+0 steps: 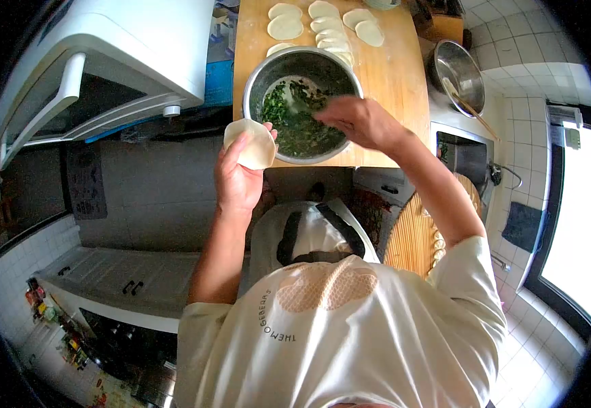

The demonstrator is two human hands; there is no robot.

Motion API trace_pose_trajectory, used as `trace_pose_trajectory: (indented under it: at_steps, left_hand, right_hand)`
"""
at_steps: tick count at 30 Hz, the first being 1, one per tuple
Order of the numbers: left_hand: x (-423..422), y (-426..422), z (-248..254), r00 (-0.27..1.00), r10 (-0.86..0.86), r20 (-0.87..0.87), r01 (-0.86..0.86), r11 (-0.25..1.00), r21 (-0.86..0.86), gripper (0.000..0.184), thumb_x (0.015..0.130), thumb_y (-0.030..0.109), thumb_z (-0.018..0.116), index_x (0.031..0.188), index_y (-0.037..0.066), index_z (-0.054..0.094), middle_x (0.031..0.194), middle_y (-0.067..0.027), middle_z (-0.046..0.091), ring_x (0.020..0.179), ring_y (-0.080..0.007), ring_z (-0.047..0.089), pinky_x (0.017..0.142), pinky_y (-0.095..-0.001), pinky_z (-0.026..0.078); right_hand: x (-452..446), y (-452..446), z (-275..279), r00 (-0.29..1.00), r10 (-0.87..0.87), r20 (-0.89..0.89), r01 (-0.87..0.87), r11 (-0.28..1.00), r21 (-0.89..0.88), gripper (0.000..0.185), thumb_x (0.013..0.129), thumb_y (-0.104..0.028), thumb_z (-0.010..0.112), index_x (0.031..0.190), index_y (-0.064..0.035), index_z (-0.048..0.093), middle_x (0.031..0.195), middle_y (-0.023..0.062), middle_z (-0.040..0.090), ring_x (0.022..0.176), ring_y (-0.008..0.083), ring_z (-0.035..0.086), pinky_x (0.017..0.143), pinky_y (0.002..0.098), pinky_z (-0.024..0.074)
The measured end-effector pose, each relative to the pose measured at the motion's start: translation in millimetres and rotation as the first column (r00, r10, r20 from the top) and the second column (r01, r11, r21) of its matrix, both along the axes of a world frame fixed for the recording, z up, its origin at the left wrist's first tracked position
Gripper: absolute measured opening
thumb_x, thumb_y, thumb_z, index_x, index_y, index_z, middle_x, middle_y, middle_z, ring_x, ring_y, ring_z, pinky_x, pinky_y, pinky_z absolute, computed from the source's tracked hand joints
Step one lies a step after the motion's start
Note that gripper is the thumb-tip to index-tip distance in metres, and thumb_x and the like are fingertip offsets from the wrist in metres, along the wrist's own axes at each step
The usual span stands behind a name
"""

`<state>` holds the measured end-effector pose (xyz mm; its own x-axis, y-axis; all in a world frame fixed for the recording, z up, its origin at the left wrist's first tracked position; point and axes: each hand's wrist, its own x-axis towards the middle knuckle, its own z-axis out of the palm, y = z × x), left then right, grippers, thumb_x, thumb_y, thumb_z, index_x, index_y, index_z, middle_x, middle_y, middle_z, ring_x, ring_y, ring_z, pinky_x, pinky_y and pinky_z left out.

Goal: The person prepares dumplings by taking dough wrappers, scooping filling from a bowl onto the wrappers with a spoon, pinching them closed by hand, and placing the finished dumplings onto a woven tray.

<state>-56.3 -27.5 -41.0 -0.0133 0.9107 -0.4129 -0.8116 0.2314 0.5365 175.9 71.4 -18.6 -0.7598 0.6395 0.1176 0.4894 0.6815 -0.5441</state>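
A round dumpling wrapper (pixel 257 145) lies across the palm and fingers of my left hand (pixel 236 178), with the thumb resting on its face. That hand is at the near left rim of a metal bowl (pixel 248 92). Chopped green filling (pixel 305 134) covers much of the bowl's bottom, with a paler patch at the far side. Over the bowl's right side is my right hand (pixel 367 124), fingers closed and slightly blurred. A faint utensil shape seems to run from it into the filling, too smeared to name.
More flat wrappers (pixel 286 28) lie on the wooden board (pixel 394 88) behind the bowl. A second metal bowl (pixel 473 68) with a wooden stick stands right, near a sink (pixel 464 155). Shaped dumplings edge a round ribbed tray (pixel 404 238). A white appliance (pixel 152 41) stands left.
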Motion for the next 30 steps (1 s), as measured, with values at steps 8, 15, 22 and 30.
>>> trace_pose_trajectory:
  at_steps: [8,15,22,30]
  left_hand:
    - [-1,-2,-1,0.999,0.031,-0.011,-0.032,0.999,-0.040,0.037,0.084,0.019,0.055,0.116,0.002,0.048,0.110,-0.0170,0.057,0.105,-0.0283,0.055,0.086,-0.0412,0.047]
    - [-2,-2,-6,1.000,0.005,-0.003,-0.005,1.000,-0.029,0.037,0.085,0.019,0.054,0.117,0.001,0.047,0.111,-0.0171,0.057,0.106,-0.0297,0.054,0.087,-0.0417,0.047]
    - [-1,-3,-1,0.997,0.071,0.021,-0.070,0.996,-0.058,0.031,0.085,0.016,0.053,0.111,-0.002,0.050,0.106,-0.0200,0.058,0.101,-0.0305,0.057,0.083,-0.0393,0.049]
    - [1,-5,-4,0.995,0.083,0.046,-0.080,0.996,-0.049,0.031,0.085,0.015,0.053,0.111,-0.003,0.050,0.108,-0.0212,0.058,0.102,-0.0318,0.057,0.085,-0.0392,0.048]
  right_hand:
    - [1,-25,29,0.996,0.090,-0.010,-0.091,0.988,-0.123,0.023,0.080,-0.004,0.058,0.102,-0.0089,0.064,0.090,0.0122,0.065,0.082,0.0271,0.063,0.073,0.0345,0.0524]
    - [-3,18,16,0.999,0.022,-0.040,-0.017,0.991,0.136,0.030,0.076,-0.004,0.059,0.105,-0.0111,0.063,0.096,0.0101,0.063,0.086,0.0264,0.062,0.075,0.0340,0.0522]
    - [0,19,20,0.918,0.323,0.232,-0.361,0.921,0.147,0.032,0.071,-0.002,0.058,0.101,-0.0102,0.064,0.098,0.0068,0.062,0.091,0.0225,0.058,0.075,0.0328,0.0515]
    - [25,11,49,0.949,0.223,0.225,-0.273,0.936,0.223,0.029,0.072,-0.001,0.058,0.099,-0.0088,0.064,0.092,0.0063,0.064,0.081,0.0221,0.061,0.069,0.0319,0.0523]
